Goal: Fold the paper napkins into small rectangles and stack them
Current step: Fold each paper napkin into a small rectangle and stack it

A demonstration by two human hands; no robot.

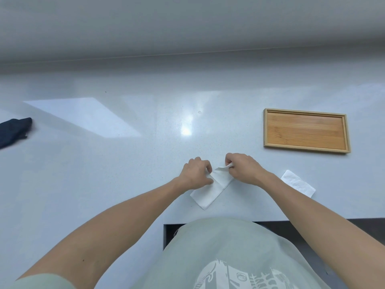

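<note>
A white paper napkin [210, 190] lies as a long folded strip on the white counter, slanting from near me up to the right. My left hand [196, 173] pinches its far left corner, fingers curled. My right hand [242, 168] pinches the far right corner, which is lifted and curling off the counter. A second white napkin [298, 183], folded into a small rectangle, lies flat to the right of my right forearm.
A shallow wooden tray [306, 130] sits at the back right. A dark blue cloth [13, 131] lies at the far left edge. The counter's front edge has a cut-out [166, 232] right in front of my body.
</note>
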